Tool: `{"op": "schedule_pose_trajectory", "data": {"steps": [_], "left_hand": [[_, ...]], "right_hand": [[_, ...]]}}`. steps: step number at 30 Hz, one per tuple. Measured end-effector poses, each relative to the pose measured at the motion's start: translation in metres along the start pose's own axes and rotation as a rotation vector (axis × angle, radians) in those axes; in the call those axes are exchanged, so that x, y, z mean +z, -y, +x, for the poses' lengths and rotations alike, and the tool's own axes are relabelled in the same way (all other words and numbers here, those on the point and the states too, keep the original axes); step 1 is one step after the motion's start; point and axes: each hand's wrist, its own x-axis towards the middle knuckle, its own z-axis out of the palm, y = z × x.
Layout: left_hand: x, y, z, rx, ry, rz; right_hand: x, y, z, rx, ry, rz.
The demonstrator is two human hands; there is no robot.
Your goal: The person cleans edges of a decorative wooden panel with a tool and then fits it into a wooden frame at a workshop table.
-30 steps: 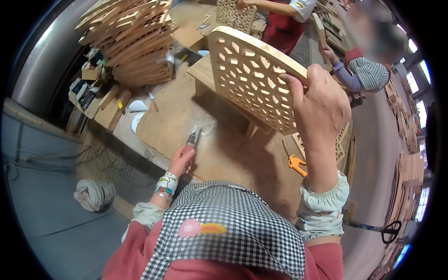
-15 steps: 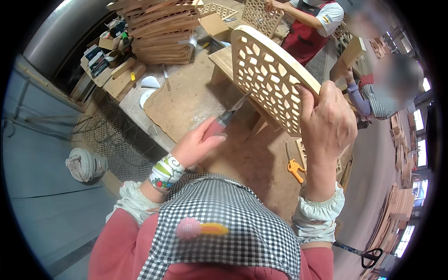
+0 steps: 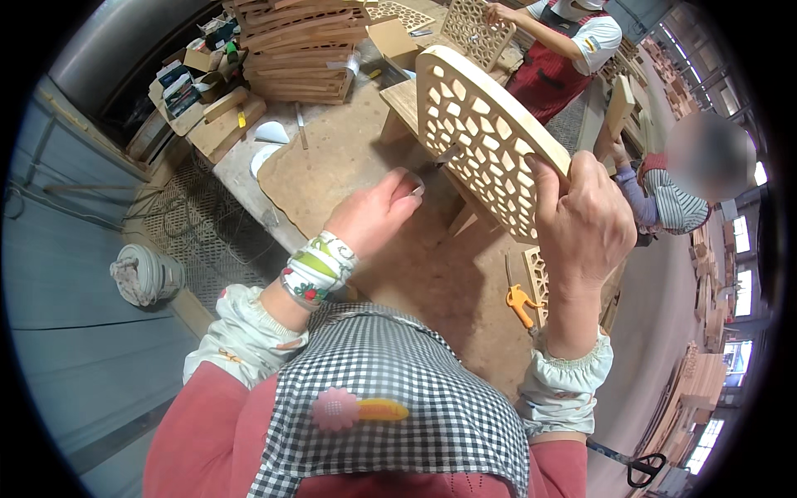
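Above the counter [image 3: 365, 166], the perforated wooden panel [image 3: 477, 137] is held upright and tilted, clear of the surface. Right hand [image 3: 585, 220]: grip clamped on the panel's lower edge, fingers wrapped over the rim, thumb on the near face. Left hand [image 3: 378, 212]: grip closed around a small metal-tipped tool [image 3: 448, 154], whose tip rests in or just at one of the cutouts near the panel's middle; the tool's exact type cannot be told.

Progress, as a judgement: work on the cutouts is under way. The panel surface looks uniformly pale, so which openings are finished and which remain cannot be told.

Surroundings, moving outward:
- A low wooden stand [image 3: 407, 104] sits on the counter just behind the panel.
- An orange-handled tool [image 3: 521, 300] lies on the counter below the right hand, beside another lattice piece [image 3: 538, 278].
- A stack of wooden panels [image 3: 303, 46] stands at the far left of the counter, with boxes [image 3: 187, 75] and wooden blocks [image 3: 224, 124] near it.
- A co-worker in a red apron [image 3: 552, 70] handles a similar lattice panel [image 3: 473, 29] at the far side; a second person in a striped sleeve [image 3: 668, 207] sits to the right.
- A bucket holding rags [image 3: 141, 274] stands on the floor to the left.
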Motion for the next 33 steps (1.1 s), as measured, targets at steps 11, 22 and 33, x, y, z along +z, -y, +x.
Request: {"op": "schedule_pose_trajectory", "data": {"steps": [11, 22, 33], "left_hand": [[0.003, 0.013, 0.011, -0.129, 0.143, -0.247], [-0.024, 0.006, -0.061, -0.226, 0.307, -0.563], [-0.018, 0.002, -0.063, -0.168, 0.261, -0.411]], "right_hand": [[0.001, -0.007, 0.01, -0.01, -0.001, 0.014], [0.002, -0.011, 0.024, 0.127, 0.001, 0.16], [0.005, -0.013, 0.009, 0.176, 0.031, 0.198]]}}
